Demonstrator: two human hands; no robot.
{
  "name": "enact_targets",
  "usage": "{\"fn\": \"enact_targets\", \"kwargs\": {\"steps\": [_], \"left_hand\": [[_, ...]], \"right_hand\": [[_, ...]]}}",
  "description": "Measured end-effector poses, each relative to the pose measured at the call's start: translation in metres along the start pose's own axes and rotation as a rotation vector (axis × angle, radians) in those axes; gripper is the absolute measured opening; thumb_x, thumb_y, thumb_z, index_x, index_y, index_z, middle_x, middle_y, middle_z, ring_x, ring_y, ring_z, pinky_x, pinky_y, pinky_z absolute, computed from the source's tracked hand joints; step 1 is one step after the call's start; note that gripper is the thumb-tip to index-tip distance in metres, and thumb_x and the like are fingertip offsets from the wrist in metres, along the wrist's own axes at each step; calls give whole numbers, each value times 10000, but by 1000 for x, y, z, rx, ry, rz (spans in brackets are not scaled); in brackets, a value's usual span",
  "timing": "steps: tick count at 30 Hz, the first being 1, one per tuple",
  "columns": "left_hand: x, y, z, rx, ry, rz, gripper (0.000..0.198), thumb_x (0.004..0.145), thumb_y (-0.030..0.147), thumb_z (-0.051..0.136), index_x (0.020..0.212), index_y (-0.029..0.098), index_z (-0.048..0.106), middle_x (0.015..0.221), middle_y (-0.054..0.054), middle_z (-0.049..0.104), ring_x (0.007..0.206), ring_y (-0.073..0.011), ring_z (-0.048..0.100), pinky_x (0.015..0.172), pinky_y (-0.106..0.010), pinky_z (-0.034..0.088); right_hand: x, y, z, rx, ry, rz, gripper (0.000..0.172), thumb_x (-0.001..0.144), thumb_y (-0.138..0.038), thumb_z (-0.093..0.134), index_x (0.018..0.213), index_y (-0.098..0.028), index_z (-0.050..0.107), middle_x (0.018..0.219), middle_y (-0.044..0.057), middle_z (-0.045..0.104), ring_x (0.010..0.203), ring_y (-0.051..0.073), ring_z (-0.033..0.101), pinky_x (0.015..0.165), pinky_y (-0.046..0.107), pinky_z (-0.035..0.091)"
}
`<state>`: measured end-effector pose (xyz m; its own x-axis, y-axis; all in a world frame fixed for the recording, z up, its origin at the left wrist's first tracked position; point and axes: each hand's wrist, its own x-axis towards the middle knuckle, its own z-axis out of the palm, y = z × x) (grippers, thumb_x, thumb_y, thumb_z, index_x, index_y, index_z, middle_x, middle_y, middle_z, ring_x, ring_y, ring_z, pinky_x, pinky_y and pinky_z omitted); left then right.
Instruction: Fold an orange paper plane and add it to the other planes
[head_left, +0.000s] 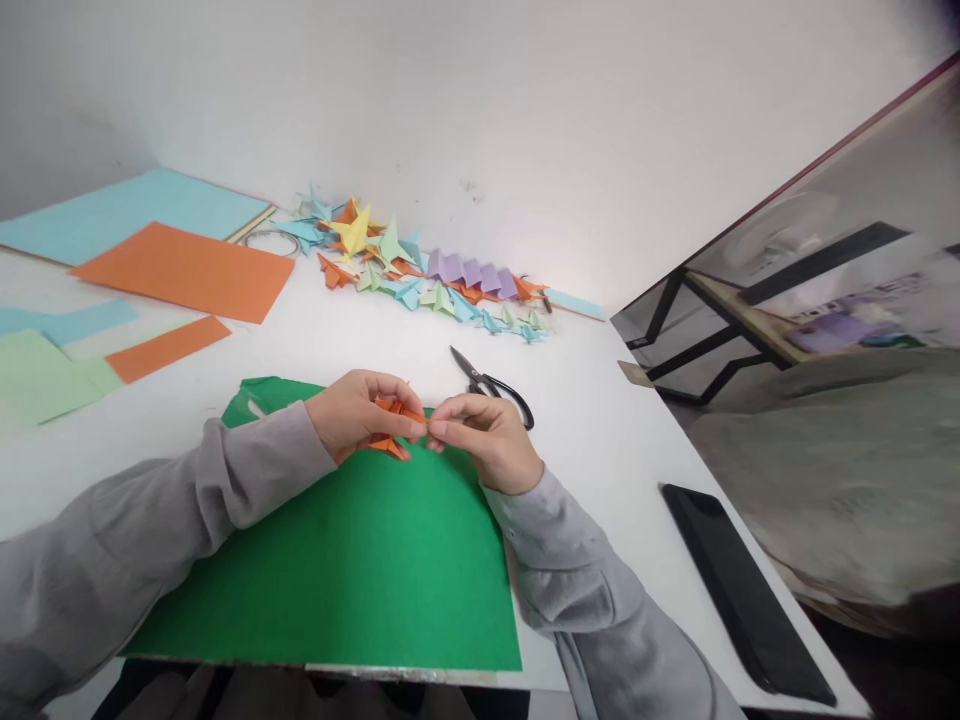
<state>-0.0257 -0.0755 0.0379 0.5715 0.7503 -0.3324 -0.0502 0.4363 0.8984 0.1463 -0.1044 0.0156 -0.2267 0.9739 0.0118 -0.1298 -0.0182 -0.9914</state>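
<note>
My left hand (373, 413) is closed around a folded orange paper figure (388, 445), whose pointed flaps stick out below the fingers. A narrow end of that figure reaches to the right, and my right hand (484, 432) pinches its tip between thumb and forefinger. The two hands nearly meet at the fingertips, above the far part of a green sheet (337, 560). Fingers hide much of the figure's body. Just behind my right hand lies a pair of scissors (491, 385) with black handles.
Several folded paper figures (352, 232) in many colours line the wall, with a pleated purple strip (472, 273). Orange (191, 270), blue (142, 215) and light green paper (37, 375) lies at left. A black phone-like slab (742, 590) rests near the right edge.
</note>
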Motion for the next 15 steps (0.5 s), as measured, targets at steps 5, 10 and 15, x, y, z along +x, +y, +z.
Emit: {"fn": "enact_targets", "kwargs": {"steps": [5, 10, 15], "left_hand": [[-3, 3, 1, -82, -14, -110, 254, 463, 99, 804, 622, 103, 606, 524, -6, 611, 459, -87, 564, 463, -205, 499], [-2, 6, -1, -107, -35, -167, 239, 473, 94, 790, 643, 103, 623, 553, -17, 622, 478, -94, 577, 483, -216, 514], [-1, 7, -1, -103, -34, -199, 203, 520, 110, 762, 667, 108, 623, 552, -32, 624, 471, -104, 570, 439, -216, 497]], "right_hand": [[0, 1, -1, 9, -33, 25, 143, 613, -276, 755, 637, -150, 693, 519, 6, 659, 468, 96, 595, 480, 205, 463], [-1, -1, 3, -22, -22, 53, 160, 565, -264, 785, 616, -150, 686, 492, -1, 651, 448, 94, 595, 467, 195, 463], [-3, -3, 5, -7, -5, 56, 172, 528, -237, 801, 616, -150, 681, 507, -5, 657, 455, 96, 601, 476, 199, 481]]}}
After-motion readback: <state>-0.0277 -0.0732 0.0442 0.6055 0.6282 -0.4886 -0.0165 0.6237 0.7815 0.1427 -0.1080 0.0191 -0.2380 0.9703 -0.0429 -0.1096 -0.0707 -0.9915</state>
